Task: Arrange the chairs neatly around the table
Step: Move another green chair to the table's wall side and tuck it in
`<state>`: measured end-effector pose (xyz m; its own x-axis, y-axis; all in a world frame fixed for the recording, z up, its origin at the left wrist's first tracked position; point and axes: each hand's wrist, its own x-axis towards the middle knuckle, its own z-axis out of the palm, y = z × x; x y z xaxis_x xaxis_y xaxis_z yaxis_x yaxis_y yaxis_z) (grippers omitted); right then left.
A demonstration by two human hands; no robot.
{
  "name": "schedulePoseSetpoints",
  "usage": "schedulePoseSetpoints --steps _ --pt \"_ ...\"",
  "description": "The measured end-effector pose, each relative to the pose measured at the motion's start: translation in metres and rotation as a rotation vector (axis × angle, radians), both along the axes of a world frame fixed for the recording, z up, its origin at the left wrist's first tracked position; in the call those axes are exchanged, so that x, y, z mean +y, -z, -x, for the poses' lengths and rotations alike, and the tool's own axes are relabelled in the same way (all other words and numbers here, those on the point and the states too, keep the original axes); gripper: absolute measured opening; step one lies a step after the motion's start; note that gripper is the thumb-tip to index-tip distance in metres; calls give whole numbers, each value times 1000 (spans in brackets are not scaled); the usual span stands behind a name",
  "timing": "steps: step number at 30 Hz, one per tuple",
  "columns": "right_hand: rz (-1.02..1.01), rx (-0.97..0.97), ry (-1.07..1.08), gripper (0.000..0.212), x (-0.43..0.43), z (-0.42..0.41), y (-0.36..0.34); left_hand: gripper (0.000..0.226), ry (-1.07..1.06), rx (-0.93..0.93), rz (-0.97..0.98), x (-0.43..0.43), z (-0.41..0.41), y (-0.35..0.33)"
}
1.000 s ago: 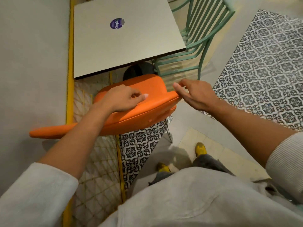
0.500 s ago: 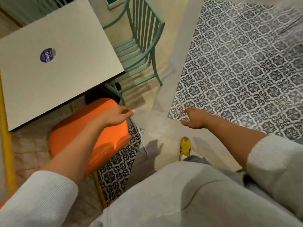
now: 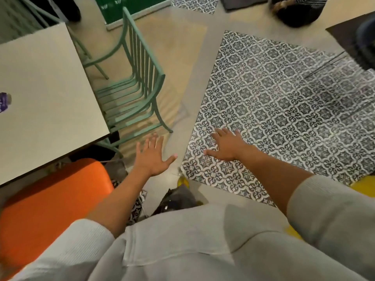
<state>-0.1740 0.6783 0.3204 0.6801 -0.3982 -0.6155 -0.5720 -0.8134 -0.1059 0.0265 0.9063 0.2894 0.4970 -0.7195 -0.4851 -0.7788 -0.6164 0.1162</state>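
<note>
- The counter fills the left side; its near corner stands above the gap between the two chairs.
- The orange chair is at the lower left, its padded seat partly under the counter's near edge. I judge the upholstery soft and smooth, so a flat palm could slip on it; better take the firm rim of the seat. Its legs are hidden, so the weight is hard to judge.
- The green chair stands at the counter's right side, its seat partly under the top and its back pointing away from the counter. It looks like thin metal slats and tube: stiff, probably light to moderate, and it may scrape on the floor. I would hold the top rail of the back, or the two arm rails, where the tube gives a sure grip.
- Your left hand is spread open with nothing in it, just beside the green chair's near leg and not touching it.
- Your right hand is also open and empty, above the patterned tiles, apart from both chairs.
</note>
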Motion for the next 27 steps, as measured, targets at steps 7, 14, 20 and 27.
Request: schedulePoseSetpoints --steps 7,14,20,27 --pt "133 -85 -159 109 -89 -131 -21 116 -147 -54 95 -111 -78 -11" --pt "145 -78 -250 108 -170 -223 -35 111 -218 -42 94 -185 -159 -20" --pt "167 -110 -324 104 -240 -296 -35 111 -308 -42 111 -235 -202 -27" --pt "150 -152 -625 100 -308 -403 -13 106 -584 -2 112 -305 -240 -22"
